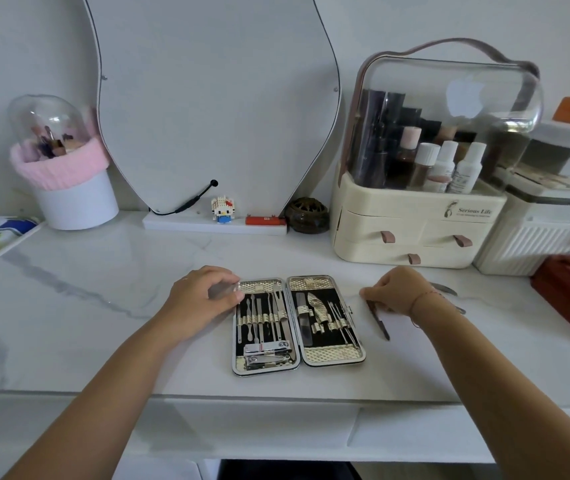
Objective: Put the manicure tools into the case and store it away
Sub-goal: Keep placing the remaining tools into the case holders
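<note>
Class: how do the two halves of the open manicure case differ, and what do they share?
The left half holds a dense row of slim tools plus nail clippers at its near end; the right half holds fewer tools and no clippers. Both lie open, flat, with black lining.

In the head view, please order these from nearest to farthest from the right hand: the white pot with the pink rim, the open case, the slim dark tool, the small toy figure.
1. slim dark tool, at the fingertips of the right hand.
2. open case, just to the hand's left.
3. toy figure, at the back, left of centre.
4. white pot, far left.
</note>
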### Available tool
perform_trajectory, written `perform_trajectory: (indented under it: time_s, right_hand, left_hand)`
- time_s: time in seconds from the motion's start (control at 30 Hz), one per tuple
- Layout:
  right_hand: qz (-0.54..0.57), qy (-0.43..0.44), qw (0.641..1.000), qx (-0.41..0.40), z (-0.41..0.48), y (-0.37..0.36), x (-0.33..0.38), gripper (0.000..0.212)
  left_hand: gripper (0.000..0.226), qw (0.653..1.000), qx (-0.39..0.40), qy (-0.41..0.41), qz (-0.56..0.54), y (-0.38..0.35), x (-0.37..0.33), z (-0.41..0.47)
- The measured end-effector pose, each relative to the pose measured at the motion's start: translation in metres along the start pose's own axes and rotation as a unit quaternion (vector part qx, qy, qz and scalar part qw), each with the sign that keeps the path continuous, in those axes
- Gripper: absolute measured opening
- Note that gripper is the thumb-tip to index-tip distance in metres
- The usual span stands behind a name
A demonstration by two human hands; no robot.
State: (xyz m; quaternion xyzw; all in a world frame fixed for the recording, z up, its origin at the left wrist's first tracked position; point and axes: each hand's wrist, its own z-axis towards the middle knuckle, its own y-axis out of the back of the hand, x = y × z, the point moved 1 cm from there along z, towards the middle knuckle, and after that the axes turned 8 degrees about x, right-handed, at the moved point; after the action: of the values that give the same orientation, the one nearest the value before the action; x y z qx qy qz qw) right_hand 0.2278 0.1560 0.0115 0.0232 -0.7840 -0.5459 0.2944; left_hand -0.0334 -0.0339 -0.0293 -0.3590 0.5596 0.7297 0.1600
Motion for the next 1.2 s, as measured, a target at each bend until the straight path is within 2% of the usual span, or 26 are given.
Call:
perform_trajectory:
  time_s: [0.1,0.27,0.47,0.57,0.7,0.93,1.07,1.2]
  right_hand:
    - [0.048,0.007,0.999,0.017,0.002,0.005,0.0,0.038]
    - [0.266,0.09,0.96,0.013,0.001,0.009,0.018,0.028]
    - [0.387,0.163,0.899,0.126,0.001,-0.012,0.088,0.011]
    - [0.379,0.161,0.903,0.127,0.007,-0.03,0.113,0.018]
    - [0.338,0.163,0.92,0.114,0.015,-0.046,0.129,0.01]
    - [0.285,0.168,0.939,0.092,0.019,-0.053,0.133,0.008]
    - [0.213,0.182,0.956,0.083,0.019,-0.054,0.132,0.011]
    - [0.097,0.226,0.969,0.032,0.018,-0.059,0.13,0.014]
  left_hand:
    - [0.025,1.0,-0.001,0.002,0.004,0.0,0.0,0.0]
    - [0.029,1.0,-0.004,0.005,0.009,-0.001,-0.001,0.0]
    - [0.031,1.0,-0.007,0.003,0.011,-0.001,0.001,0.002]
    - [0.033,1.0,-0.014,-0.005,0.02,-0.001,0.001,0.002]
    - [0.046,1.0,-0.017,-0.006,0.025,-0.001,0.0,0.002]
    - [0.047,0.999,-0.019,-0.007,0.025,-0.001,0.002,0.003]
    - [0.047,1.0,-0.017,-0.005,0.025,-0.001,0.002,0.004]
    - [0.047,1.0,-0.016,-0.004,0.024,0.0,0.002,0.003]
